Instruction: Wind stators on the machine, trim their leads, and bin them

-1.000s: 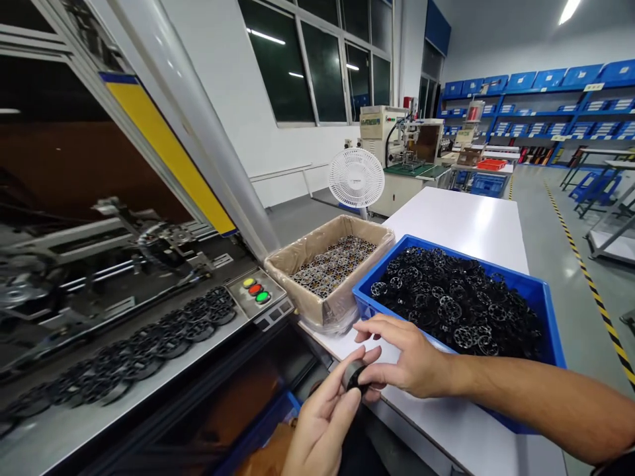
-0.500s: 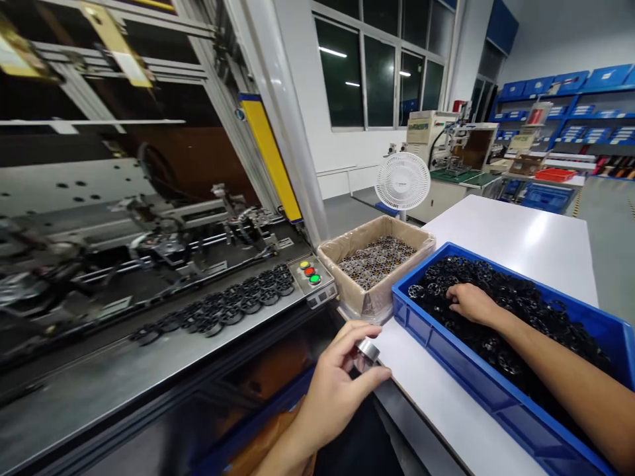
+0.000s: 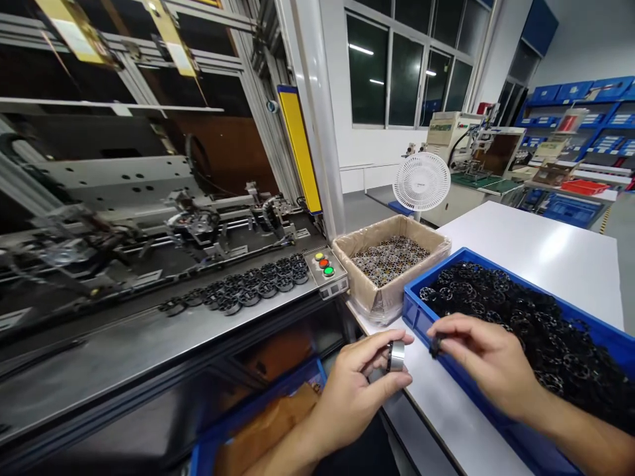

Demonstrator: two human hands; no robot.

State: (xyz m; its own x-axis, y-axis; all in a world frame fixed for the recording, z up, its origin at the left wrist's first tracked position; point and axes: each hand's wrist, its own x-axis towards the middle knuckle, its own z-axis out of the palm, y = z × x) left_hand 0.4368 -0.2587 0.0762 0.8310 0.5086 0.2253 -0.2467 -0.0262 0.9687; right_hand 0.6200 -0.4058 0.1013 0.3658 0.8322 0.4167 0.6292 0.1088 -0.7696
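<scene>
My left hand [image 3: 364, 383] grips a silver metal ring [image 3: 396, 356] between thumb and fingers, with a dark edge showing on its inner side. Facing it, my right hand [image 3: 489, 357] pinches a small black plastic part [image 3: 435, 346], partly covered by the fingertips. A gap separates the two pieces. Behind and below my right hand, a blue bin [image 3: 414, 311] is heaped with similar black parts [image 3: 496, 297]. Farther left, a cardboard box [image 3: 342, 261] lined with clear plastic holds many metal rings [image 3: 391, 258].
Rows of black-and-silver assembled parts [image 3: 258, 281] line the machine's metal ledge [image 3: 149, 357]. A button box [image 3: 332, 279] with yellow, red and green buttons sits at the ledge's end. A white fan [image 3: 421, 182] stands behind the cardboard box. Below the ledge is another blue bin [image 3: 198, 456].
My right hand has come out of the blue bin with a black part and moved left toward my left hand. The left hand has turned the metal ring upright. The view has shifted left.
</scene>
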